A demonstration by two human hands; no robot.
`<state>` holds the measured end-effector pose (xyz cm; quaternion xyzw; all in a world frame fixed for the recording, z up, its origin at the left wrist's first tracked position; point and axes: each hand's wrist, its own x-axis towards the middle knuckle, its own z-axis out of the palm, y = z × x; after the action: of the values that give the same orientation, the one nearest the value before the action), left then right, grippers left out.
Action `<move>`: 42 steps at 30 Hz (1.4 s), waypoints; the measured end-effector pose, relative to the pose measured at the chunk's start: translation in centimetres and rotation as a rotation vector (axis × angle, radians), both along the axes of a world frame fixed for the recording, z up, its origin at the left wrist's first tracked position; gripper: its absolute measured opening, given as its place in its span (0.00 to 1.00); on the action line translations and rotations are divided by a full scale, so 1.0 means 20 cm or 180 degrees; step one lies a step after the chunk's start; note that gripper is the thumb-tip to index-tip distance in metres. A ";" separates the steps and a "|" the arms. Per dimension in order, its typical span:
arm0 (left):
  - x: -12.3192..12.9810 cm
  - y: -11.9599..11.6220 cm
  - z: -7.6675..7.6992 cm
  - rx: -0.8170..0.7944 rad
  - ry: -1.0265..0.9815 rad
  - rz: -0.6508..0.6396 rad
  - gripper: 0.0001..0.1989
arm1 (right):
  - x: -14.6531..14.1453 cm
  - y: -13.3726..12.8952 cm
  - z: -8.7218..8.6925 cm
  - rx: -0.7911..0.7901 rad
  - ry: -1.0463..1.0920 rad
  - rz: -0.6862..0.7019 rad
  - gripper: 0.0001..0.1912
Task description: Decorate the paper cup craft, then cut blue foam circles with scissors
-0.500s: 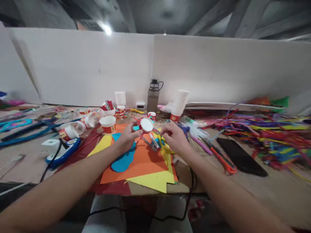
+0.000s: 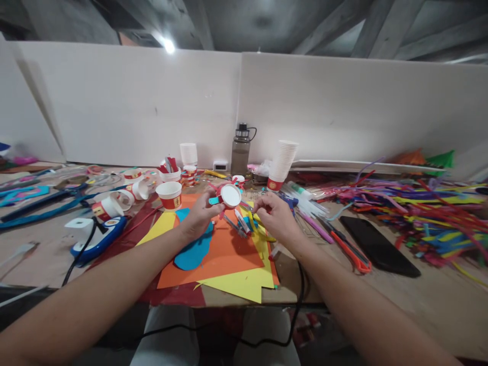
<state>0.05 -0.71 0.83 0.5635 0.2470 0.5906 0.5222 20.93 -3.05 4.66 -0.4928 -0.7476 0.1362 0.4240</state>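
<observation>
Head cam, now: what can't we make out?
Head view: whether the right hand pinches anything; too small, its own fingers cover it.
Head view: back of the round white piece held in the left hand; turned away from camera.
Head view: small white box's dark panel; too small to read.
Head view: blue thing; cut off by left edge.

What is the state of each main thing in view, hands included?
Left hand: gripping small cup
Small cup: held, tilted
Right hand: pinched, contents unclear
Bottle: upright, lid on
Tall cup stack: nested, standing
Large cup: upright
Phone: lying flat
Power strip: white adapter plugged in
</observation>
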 end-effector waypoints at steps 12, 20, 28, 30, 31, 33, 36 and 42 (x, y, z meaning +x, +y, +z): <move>0.01 -0.02 0.03 0.0054 0.0044 -0.0062 0.26 | -0.01 0.02 -0.02 0.0002 -0.0011 0.0027 0.10; 0.00 -0.01 0.01 -0.0046 0.0072 -0.0026 0.27 | 0.00 0.01 -0.02 0.0042 -0.0039 -0.0016 0.09; 0.00 -0.01 0.02 0.0144 -0.0067 -0.0082 0.29 | -0.01 0.00 0.00 0.0062 -0.0029 -0.0041 0.10; 0.00 -0.02 0.03 0.0134 -0.0071 -0.0116 0.29 | -0.01 0.00 0.00 0.0042 -0.0020 -0.0058 0.10; 0.00 -0.02 0.03 0.0112 -0.0056 -0.0125 0.29 | -0.01 0.00 0.00 0.0045 -0.0019 -0.0059 0.09; 0.00 -0.02 0.03 0.0049 -0.0009 -0.0110 0.29 | -0.01 0.00 0.00 0.0075 -0.0023 -0.0035 0.09; 0.00 -0.02 0.02 -0.0046 0.0058 -0.0044 0.26 | 0.00 0.01 -0.02 0.0074 0.0028 0.0003 0.09; 0.00 -0.02 0.03 -0.0030 0.0044 -0.0024 0.26 | -0.01 0.02 -0.04 -0.0132 0.0363 0.0042 0.06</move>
<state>0.06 -1.09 1.40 0.5660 0.2513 0.5835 0.5254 20.72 -2.70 3.87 -0.4879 -0.7225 0.1822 0.4547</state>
